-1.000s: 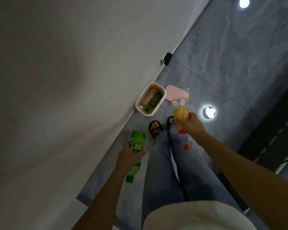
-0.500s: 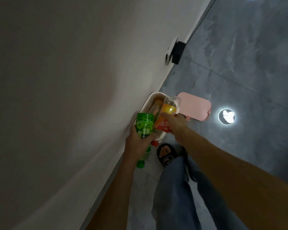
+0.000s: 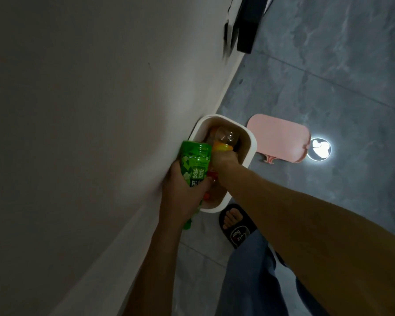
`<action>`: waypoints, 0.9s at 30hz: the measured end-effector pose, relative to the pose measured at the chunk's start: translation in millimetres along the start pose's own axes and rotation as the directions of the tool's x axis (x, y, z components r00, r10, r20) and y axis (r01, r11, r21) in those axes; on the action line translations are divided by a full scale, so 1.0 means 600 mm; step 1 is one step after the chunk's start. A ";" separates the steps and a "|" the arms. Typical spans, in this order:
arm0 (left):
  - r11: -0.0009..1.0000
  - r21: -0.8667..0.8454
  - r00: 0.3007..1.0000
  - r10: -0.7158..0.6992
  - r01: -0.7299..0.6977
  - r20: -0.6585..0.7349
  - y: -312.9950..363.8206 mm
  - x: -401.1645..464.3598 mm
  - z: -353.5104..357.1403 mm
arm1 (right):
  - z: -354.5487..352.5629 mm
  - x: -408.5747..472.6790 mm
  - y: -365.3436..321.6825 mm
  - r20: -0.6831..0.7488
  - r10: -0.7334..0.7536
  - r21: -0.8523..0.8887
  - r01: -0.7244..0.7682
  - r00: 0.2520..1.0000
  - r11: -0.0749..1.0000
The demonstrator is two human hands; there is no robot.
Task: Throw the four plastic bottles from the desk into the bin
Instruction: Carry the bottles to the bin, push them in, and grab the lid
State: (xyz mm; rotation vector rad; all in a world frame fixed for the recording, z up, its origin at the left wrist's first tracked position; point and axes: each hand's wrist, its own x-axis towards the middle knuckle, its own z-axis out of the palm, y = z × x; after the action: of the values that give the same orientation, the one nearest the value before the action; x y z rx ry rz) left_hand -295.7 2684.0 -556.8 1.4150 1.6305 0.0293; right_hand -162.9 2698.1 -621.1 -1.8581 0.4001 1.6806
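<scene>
Near the middle of the frame, the left hand (image 3: 183, 190) is gripping a green-labelled plastic bottle (image 3: 194, 164) around its body, base pointing away from the camera, cap end hidden low behind the wrist. It is hanging at the left rim of the white rounded plastic bin (image 3: 249, 153), partly over the edge and close to the pale wall (image 3: 89, 110). The right hand (image 3: 224, 163) is closing around a clear plastic bottle with an orange label (image 3: 224, 140), holding it over the bin's opening. Inside the bin, reddish shapes are showing beneath the hands, though how many bottles are lying there is too dark to tell.

The likeliest trouble is with the green bottle: sitting so near the rim, it could strike the edge on release and tumble to the grey tiled floor (image 3: 328, 87) by the black slipper (image 3: 236, 226). The two bottles are also crowding each other, so letting both go together may knock one sideways. The pink flat lid (image 3: 281, 137) is lying just right of the bin, out of the way.
</scene>
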 end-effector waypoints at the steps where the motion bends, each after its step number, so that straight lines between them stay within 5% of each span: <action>1: 1.000 0.007 1.000 0.005 -0.005 -0.005 0.003 0.002 0.001 | 0.000 0.005 -0.002 -0.049 -0.007 0.010 0.008 0.999 1.000; 3: 1.000 0.017 1.000 0.017 -0.017 -0.021 0.009 0.004 0.005 | 0.004 0.011 -0.004 -0.031 -0.067 -0.208 0.059 0.997 0.976; 5: 0.999 0.019 0.999 0.033 -0.032 -0.033 0.014 0.005 0.008 | 0.001 -0.007 -0.010 -0.026 -0.015 0.041 0.016 1.000 0.999; 6: 0.999 0.018 0.999 0.035 -0.035 -0.032 0.015 0.004 0.009 | -0.005 -0.016 -0.012 -0.019 -0.033 0.014 0.033 0.999 0.999; 9: 0.999 0.029 0.999 0.030 -0.029 -0.028 0.023 -0.002 0.008 | -0.041 -0.054 -0.016 -0.046 -0.189 -0.399 0.156 0.981 0.904; 13: 0.996 0.051 0.997 0.073 -0.071 -0.034 0.040 -0.005 0.019 | -0.106 -0.106 -0.004 0.285 -0.615 -0.829 0.511 0.735 0.226; 16: 0.981 0.167 0.994 0.106 -0.099 -0.029 0.055 0.006 0.045 | -0.147 -0.098 0.016 0.604 -0.533 -0.789 0.539 0.593 -0.295; 18: 0.944 0.310 0.987 0.145 -0.118 -0.067 0.058 0.020 0.069 | -0.165 -0.081 0.021 0.707 -0.416 -0.706 0.534 0.572 -0.466; 27: 0.891 0.446 0.972 0.169 -0.081 -0.161 0.022 0.082 0.138 | -0.197 -0.026 0.005 0.850 -0.273 -0.514 0.598 0.451 -0.615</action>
State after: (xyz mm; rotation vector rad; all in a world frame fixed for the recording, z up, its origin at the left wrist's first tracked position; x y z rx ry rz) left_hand -227.3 2683.0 -625.6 1.9137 1.7762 -0.1362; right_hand -73.0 2621.4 -603.6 -1.7002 -2.5748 0.9870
